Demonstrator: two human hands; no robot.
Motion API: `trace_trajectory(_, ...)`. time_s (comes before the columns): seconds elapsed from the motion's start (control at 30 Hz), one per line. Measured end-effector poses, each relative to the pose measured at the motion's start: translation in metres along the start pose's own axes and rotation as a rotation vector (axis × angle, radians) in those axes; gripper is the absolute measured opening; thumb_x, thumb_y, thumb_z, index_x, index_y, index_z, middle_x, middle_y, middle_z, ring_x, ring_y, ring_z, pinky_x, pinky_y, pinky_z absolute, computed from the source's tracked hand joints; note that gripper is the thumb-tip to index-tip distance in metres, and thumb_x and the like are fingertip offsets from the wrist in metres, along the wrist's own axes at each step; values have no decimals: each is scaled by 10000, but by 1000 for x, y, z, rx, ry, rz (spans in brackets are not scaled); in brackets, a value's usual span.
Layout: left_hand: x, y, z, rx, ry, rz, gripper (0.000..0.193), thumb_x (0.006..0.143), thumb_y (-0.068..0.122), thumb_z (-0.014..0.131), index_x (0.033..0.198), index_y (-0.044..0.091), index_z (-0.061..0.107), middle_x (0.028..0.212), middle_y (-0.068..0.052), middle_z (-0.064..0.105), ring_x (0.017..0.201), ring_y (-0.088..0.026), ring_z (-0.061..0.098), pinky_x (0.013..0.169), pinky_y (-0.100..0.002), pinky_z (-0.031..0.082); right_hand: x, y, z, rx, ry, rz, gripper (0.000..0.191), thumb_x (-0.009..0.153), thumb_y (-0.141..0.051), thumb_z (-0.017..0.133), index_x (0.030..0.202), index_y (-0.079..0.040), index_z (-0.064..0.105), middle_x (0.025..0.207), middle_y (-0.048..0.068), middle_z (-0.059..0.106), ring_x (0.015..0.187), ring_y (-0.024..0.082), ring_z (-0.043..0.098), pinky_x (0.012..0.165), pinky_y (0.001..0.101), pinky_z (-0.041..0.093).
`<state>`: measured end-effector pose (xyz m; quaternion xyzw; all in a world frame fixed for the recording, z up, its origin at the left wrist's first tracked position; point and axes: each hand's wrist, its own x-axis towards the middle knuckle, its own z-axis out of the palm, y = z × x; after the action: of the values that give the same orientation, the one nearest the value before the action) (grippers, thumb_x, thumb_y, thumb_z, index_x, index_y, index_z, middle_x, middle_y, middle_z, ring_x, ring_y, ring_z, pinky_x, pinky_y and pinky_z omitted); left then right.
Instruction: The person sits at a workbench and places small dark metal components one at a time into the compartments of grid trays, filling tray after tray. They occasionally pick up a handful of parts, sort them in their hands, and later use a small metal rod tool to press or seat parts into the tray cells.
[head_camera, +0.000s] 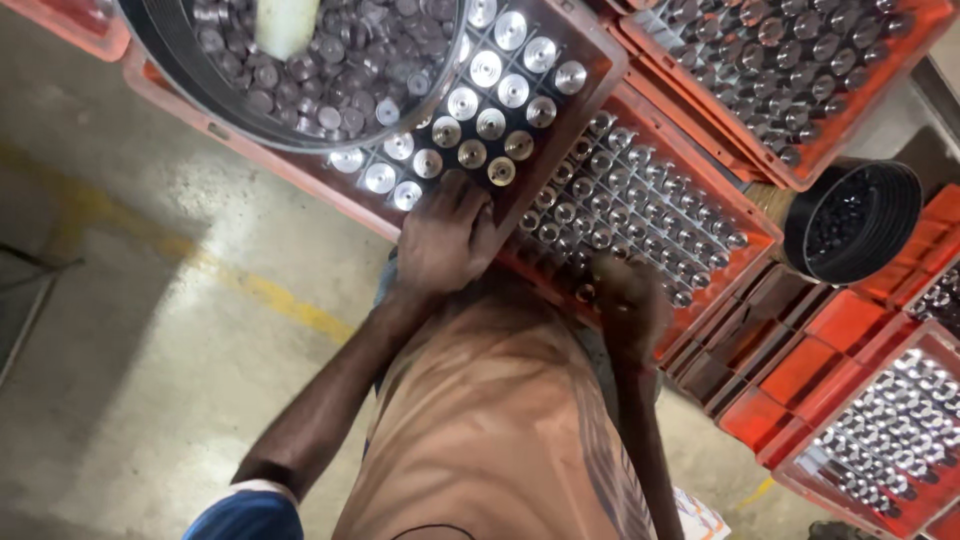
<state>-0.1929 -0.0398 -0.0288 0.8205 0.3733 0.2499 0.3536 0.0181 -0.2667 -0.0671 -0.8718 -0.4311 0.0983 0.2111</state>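
The left hand (447, 240) lies palm down on the near edge of an orange crate (590, 95), fingers curled over the rim; whether it pinches anything cannot be told. Just beyond its fingertips stand rows of shiny round metal discs (487, 100) set in the crate's dark tray. The right hand (625, 300) is blurred, at the near edge of a second orange crate (745, 215) filled with small metal cylinders (630, 200); its grip cannot be made out. Past the left hand, a round metal bowl (180, 50) of loose parts overlaps the disc crate. Right of the right hand sits a black tub (890, 200).
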Motion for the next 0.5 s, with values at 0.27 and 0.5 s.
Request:
trace_trajectory(0.27, 1, 3, 2, 32, 6, 14, 226, 863, 161, 693, 1054, 45, 661, 1104, -201, 621, 892, -423, 652, 743, -535, 543, -13, 10, -10, 165, 230, -35, 285, 910, -68, 836, 1147, 0, 692, 1116, 146, 681, 962, 276, 689, 803, 386, 566)
trace_trajectory(0.5, 3, 8, 2, 42, 12, -20, 189, 839, 154, 704, 995, 48, 693, 1038, -209, 637, 850, -411, 662, 739, -524, 554, -34, 44, -10, 197, 142, 123, 446, 842, -18, 838, 1241, 13, 640, 1145, 152, 676, 1040, 279, 671, 850, 372, 556)
